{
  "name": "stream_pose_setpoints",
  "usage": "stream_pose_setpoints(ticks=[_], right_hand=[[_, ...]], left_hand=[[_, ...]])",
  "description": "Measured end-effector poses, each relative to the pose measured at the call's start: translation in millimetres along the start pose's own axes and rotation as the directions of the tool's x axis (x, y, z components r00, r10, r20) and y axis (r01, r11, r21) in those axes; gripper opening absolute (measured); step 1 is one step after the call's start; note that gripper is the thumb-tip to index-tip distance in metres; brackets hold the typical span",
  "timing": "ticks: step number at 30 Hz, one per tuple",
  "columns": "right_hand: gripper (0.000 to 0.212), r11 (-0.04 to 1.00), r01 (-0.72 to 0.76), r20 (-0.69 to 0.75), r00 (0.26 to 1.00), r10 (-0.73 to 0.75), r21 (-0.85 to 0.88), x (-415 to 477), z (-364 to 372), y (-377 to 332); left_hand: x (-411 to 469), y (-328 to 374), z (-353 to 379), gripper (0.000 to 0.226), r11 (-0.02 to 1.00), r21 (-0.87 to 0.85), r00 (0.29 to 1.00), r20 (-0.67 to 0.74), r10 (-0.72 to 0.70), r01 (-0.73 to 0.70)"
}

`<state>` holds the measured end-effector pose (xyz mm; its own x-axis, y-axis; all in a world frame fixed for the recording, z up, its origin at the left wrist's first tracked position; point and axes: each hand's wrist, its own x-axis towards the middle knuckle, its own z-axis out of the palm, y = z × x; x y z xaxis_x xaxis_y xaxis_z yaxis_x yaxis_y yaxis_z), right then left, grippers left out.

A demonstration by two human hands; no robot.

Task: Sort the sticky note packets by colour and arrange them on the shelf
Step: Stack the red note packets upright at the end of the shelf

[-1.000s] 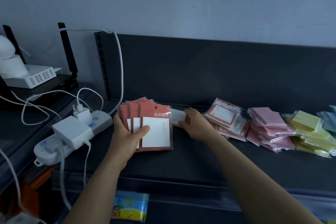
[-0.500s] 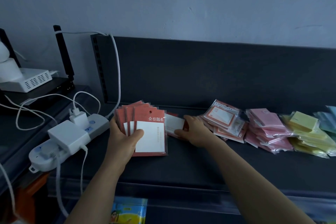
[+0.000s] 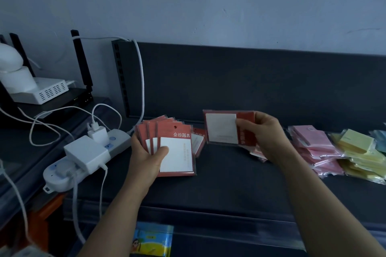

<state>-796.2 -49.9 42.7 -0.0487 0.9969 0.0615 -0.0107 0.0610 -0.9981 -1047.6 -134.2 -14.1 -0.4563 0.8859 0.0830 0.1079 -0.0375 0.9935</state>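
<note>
**mk:** What's the surface like, starting closest?

**jo:** Nearest thing is one bright cartoon-print packet (image 3: 151,240) down on a lower level. Above it is a matte dark grey shelf (image 3: 219,192) with a dark back panel (image 3: 229,81), then a pale bluish wall (image 3: 208,2). The light's pretty dim.

**mk:** And the hands?

**jo:** The left hand (image 3: 146,158) grips a fan of red sticky note packets (image 3: 177,152), thumb on the front one's white pad. I count at least four, and the overlap hides the rest. The right hand (image 3: 269,137) pinches a single red packet (image 3: 223,127) by its edge, held sideways above the shelf. There's also one loose red packet (image 3: 198,140) lying flat on the shelf, half behind the fan.

**mk:** Other colours?

**jo:** Off to the right there's one pink pile (image 3: 313,152), then one yellow pile (image 3: 359,152) right against it. They're too jumbled to count packets. On the left is one white power strip (image 3: 117,142) with two white plugs in it, and further back a router (image 3: 81,98) with black antennas.
</note>
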Motion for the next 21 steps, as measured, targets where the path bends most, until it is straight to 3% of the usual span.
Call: stream_pose_setpoints(ticks=[3,7,11,14,17,21], right_hand=[[0.012,1.0,-0.028,0.164,0.986,0.027,0.006,-4,3,-6],[0.013,0.973,0.041,0.279,0.96,0.025,-0.227,-6,31,-2],[0.017,0.945,0.133,0.395,0.919,-0.004,-0.299,-5,62,0],[0.031,0.915,0.22,0.328,0.939,-0.104,-0.338,8,74,12],[0.043,0.756,0.287,0.275,0.95,-0.146,-0.589,27,69,30],[0.037,0.545,0.413,0.501,0.865,0.015,-0.729,32,74,51]], left_hand=[[-2,2,2,0.063,0.999,0.013,0.999,0.016,0.047,-0.047],[-5,4,2,0.063,0.996,0.005,0.992,0.087,0.09,-0.091],[-4,3,2,0.087,0.996,0.005,0.986,0.14,0.087,-0.089],[-6,2,1,0.081,0.997,-0.012,0.992,0.104,0.072,-0.072],[-6,2,-3,0.066,0.996,-0.05,0.996,0.041,0.074,-0.072],[-4,1,-3,0.062,0.996,-0.081,0.999,0.008,0.048,-0.047]])
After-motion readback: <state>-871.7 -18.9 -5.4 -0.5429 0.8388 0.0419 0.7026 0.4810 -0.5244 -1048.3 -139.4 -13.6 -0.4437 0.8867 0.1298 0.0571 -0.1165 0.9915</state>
